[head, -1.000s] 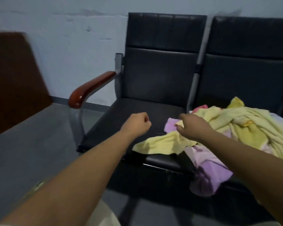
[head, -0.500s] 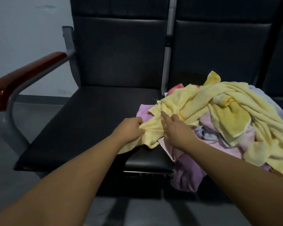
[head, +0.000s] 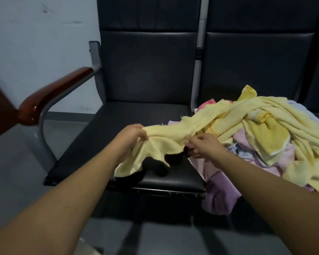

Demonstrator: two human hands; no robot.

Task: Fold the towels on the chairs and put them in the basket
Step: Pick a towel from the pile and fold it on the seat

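Yellow towel [head: 164, 144] trails leftward off the heap [head: 269, 133] on the chairs [head: 109, 129], its long axis running between the hands: left hand [head: 132, 138] grips the free end, right hand [head: 205, 147] pinches mid-length (fingers [head: 196, 140] closed on cloth), nearer the heap.

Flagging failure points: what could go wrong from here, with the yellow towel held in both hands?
The yellow towel gripped by the left hand and right hand runs into the pile; pulling may drag others along. The purple towel overhangs the seat front and could slip to the floor.
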